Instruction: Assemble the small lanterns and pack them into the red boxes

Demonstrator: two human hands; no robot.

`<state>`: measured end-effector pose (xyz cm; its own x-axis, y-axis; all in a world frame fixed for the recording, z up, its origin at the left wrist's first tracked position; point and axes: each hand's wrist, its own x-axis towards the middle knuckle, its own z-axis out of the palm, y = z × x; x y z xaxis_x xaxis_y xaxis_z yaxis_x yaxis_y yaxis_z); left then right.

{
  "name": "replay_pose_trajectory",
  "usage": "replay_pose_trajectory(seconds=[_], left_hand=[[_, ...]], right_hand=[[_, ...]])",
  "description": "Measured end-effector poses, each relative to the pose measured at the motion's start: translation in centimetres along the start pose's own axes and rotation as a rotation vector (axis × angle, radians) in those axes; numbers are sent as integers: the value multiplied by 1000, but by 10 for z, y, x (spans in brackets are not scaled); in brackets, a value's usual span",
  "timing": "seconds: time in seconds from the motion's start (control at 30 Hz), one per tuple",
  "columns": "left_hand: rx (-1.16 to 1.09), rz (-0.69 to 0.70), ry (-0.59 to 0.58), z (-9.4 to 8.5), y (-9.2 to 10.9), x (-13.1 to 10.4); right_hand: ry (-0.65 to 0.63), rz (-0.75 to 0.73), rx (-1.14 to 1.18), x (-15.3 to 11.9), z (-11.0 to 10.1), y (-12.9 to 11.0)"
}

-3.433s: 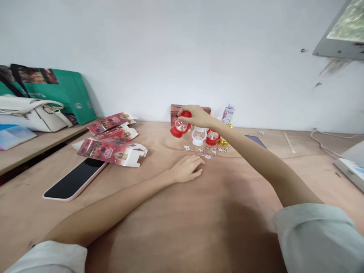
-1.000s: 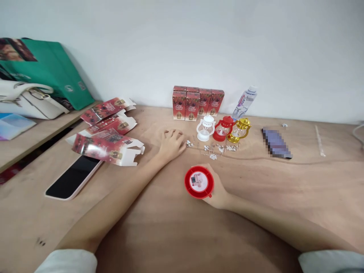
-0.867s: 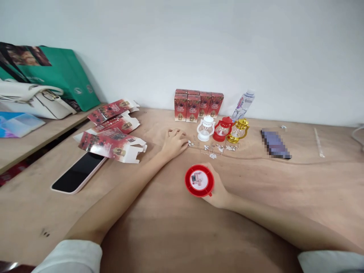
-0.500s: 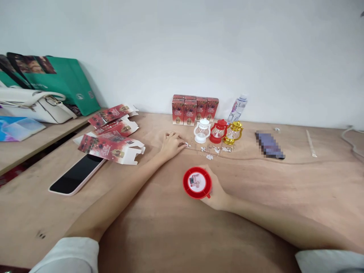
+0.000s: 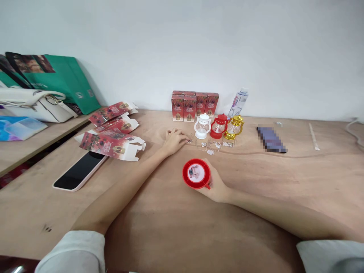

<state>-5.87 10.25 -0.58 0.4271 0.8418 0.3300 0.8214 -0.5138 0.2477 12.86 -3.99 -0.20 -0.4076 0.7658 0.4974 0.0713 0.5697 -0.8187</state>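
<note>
My right hand [image 5: 217,185] is closed around a small red lantern [image 5: 184,175], held above the table with its underside turned up towards me. A round white insert with a small pinkish and dark part shows inside the red base. Farther forward, my left hand [image 5: 174,142] rests on the table with its fingers stretched towards a few small metal pieces [image 5: 190,139]; its fingertips touch or nearly touch them. Just right of these lie small wire handles, button cells and white bits [image 5: 210,151]. Behind them stand a white lantern [image 5: 202,131], another red lantern [image 5: 218,131] and a gold lantern [image 5: 234,132].
Several red printed boxes [image 5: 189,108] stand by the wall, with a water bottle [image 5: 238,102] beside them. Opened boxes [image 5: 104,145] and a phone [image 5: 79,170] lie left. A blurred dark phone [image 5: 271,139] and a white strip [image 5: 314,137] lie right. Bags [image 5: 61,81] sit far left.
The view has shifted slightly, so the table things sit a little higher in the picture. My right hand still holds the red lantern; my left hand stays by the small pieces.
</note>
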Motion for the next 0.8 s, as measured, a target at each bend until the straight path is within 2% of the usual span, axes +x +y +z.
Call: replay_pose_trajectory(seconds=[0.23, 0.33, 0.4, 0.47, 0.53, 0.63, 0.7, 0.8], left_hand=[[31, -26, 15, 4, 3, -1], [14, -12, 52, -7, 5, -2], [-86, 8, 88, -28, 11, -5], [-297, 37, 133, -61, 23, -13], [-444, 38, 204, -98, 45, -29], [-474, 44, 195, -141, 86, -59], [-497, 23, 130, -153, 109, -77], [-576, -13, 91, -151, 126, -90]], right_hand=[[0, 4, 11, 0, 0, 3], [2, 12, 10, -1, 0, 2], [-2, 7, 24, -1, 0, 1], [-10, -3, 39, -1, 1, 0], [-14, -7, 38, 0, 1, 0], [3, 13, 31, 0, 1, 1], [4, 27, 34, 0, 2, 2], [-7, 15, 53, -1, 3, 3]])
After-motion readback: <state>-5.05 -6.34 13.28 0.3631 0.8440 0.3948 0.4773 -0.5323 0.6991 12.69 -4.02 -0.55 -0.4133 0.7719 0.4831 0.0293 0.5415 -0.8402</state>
